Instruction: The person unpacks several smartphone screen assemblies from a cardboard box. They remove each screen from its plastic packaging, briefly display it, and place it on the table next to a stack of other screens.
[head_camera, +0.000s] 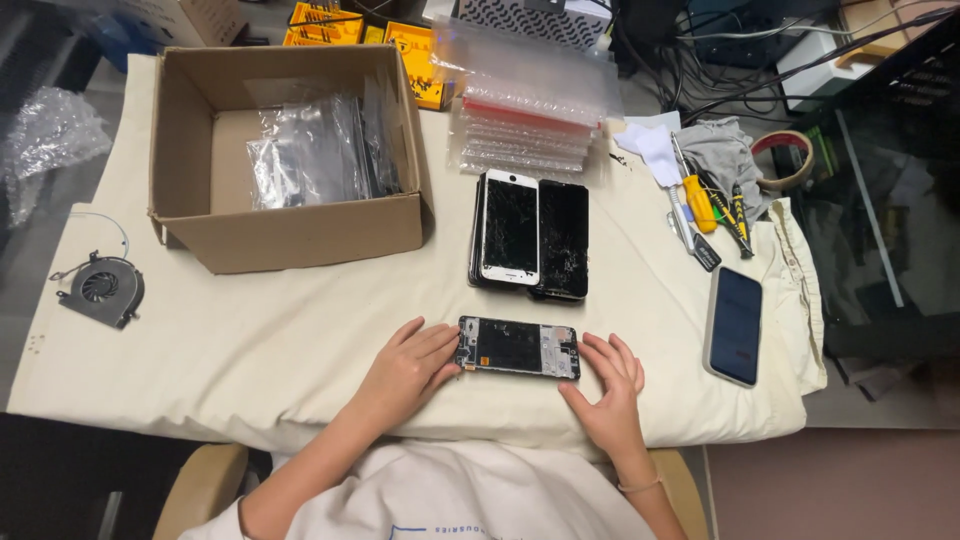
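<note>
Currently both hands rest at the ends of an opened phone frame (518, 348), which lies flat and crosswise on the near part of the worktop (280, 340). Left hand (408, 367): fingers spread, tips touching the frame's left end. Right hand (609, 389): open, fingertips at the frame's right end, thumb below it. Neither hand is closed around anything; no tool held.

Judged step: steadying or squaring up the frame, inner side facing up, with work on it not yet under way. Any further handling would call for a light, even hold at the two short ends, since the exposed parts look thin and easy to flex.

Surface: worktop covered with a pale cream cloth, wrinkled at the front edge. Just beyond the frame, a stack of cracked-screen phones (530, 238), one white-faced, one black. Behind that, a pile of bubble-wrap pouches (530, 110). Left rear: open cardboard box (290, 225) holding clear plastic bags. Far left: small black cooling fan (102, 289) with loose wire. Right: an intact dark phone (735, 324) lying face up; above it a yellow-handled screwdriver (699, 203), other small tools, a grey rag (722, 148), a tape roll (790, 160).

Room: cables and yellow cases behind the worktop; dark glass surface at right; floor dim.
</note>
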